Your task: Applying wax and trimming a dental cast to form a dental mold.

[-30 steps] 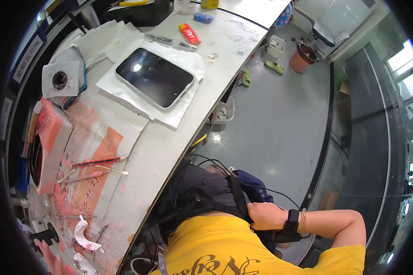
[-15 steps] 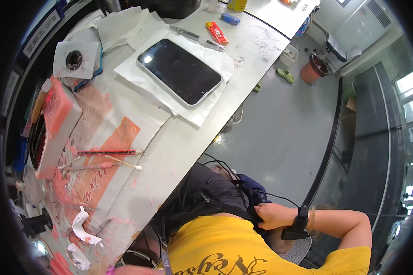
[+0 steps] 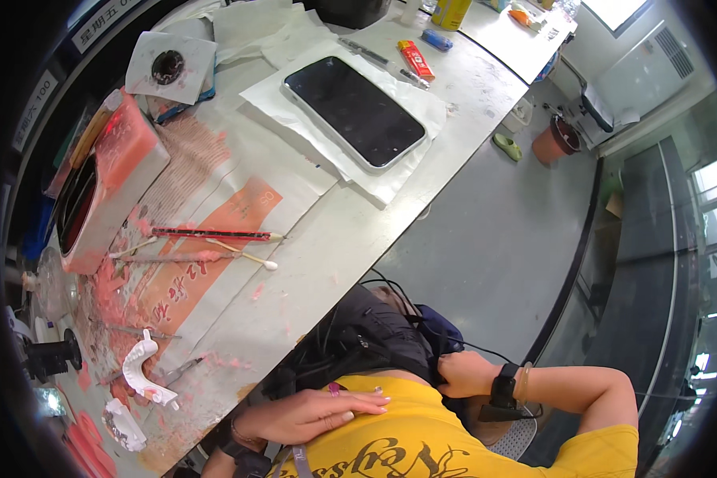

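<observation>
My left hand (image 3: 315,416) lies flat on the yellow shirt (image 3: 406,438), fingers stretched out and holding nothing. My right hand (image 3: 468,373) is closed at hip height against the black clothing (image 3: 358,331); whatever its fingers grip is hidden. Nearest the left arm, on the table, are a white arch-shaped dental model (image 3: 142,370) and a second white model piece (image 3: 125,425). Pointed metal tools (image 3: 179,370) lie close by. A black-screened phone (image 3: 354,111) rests on white paper sheets (image 3: 275,99) farther off.
A red pencil (image 3: 215,234) and cotton swabs (image 3: 247,255) lie on pink-stained paper. A pink-and-white box (image 3: 123,167) stands left, near a square white pad (image 3: 155,56). The table (image 3: 358,227) also bears a red-yellow tube (image 3: 416,60). An orange bucket (image 3: 554,143) stands on the floor.
My left hand has come up from the lower edge onto the shirt. The right hand has curled in more and stays at the hip. The table has shifted slightly right and up in view.
</observation>
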Demonstrator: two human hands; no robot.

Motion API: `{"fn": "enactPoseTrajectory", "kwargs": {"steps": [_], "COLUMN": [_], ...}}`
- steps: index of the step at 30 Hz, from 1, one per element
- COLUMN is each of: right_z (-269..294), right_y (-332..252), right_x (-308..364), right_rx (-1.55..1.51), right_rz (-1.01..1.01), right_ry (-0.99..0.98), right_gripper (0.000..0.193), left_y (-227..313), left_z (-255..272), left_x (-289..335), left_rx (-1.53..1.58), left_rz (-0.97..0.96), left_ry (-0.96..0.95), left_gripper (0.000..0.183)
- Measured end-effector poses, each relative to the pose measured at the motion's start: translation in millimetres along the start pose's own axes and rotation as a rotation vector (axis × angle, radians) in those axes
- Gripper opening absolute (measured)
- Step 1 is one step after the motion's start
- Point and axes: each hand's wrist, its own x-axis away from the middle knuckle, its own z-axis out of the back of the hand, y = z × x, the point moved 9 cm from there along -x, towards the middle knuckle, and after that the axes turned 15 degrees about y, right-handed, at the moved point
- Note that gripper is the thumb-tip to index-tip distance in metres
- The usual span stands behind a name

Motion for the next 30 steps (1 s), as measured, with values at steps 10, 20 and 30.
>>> {"fn": "enactPoseTrajectory", "kwargs": {"steps": [10, 20, 30], "right_z": [7, -2, -22], "right_y": [10, 10, 18], "right_x": [-14, -10, 1], "right_rx": [-0.412, -0.553, -0.391], "right_rz": [-0.027, -0.072, 0.071], "right_ry": [0.196, -0.124, -0.269], "right_gripper": [0.034, 0.037, 0.05], "left_y": [-66, -45, -27], "left_z": [7, 3, 4], "left_x": [-25, -51, -40], "left_rx": [0.071, -0.946, -0.62], "left_rz": [0.133, -0.191, -0.283], "left_ry": [0.392, 0.396, 0.527], "left_gripper": [0.043, 0.017, 0.007]}}
